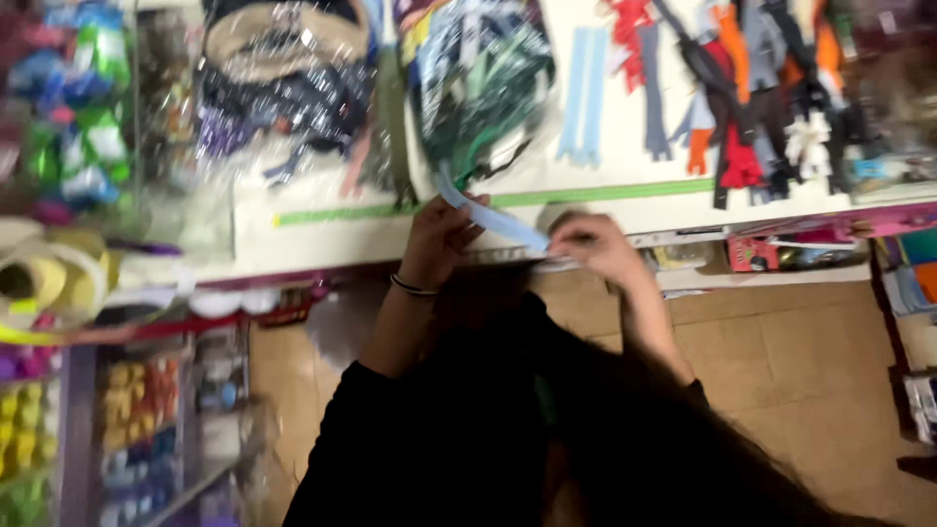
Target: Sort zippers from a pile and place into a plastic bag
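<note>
Both hands meet at the front edge of the white desk (625,210), holding a pale blue strip (493,217), by its look a zipper or a length of tape like the pale blue ones hanging at twelve o'clock (586,93). The left hand (441,234), a thin bangle (413,287) on its wrist, is closed around the strip's upper end; the right hand (590,246) pinches the lower end with fingers curled. The picture is blurred, so the exact finger placement cannot be made out.

The strip probably handles as light, limp and flexible, stiff only along its length when pulled taut, and not fragile. The ends look the best places to grip it, as both hands do, so it stays stretched rather than sagging.

Its long axis runs on a slant, from about ten o'clock at the left hand down to four o'clock at the right hand, the upper tip poking past the left fingers towards a clear bag of dark green zippers (478,83). More zippers in red, orange and black (752,107) lie at one o'clock.
</note>
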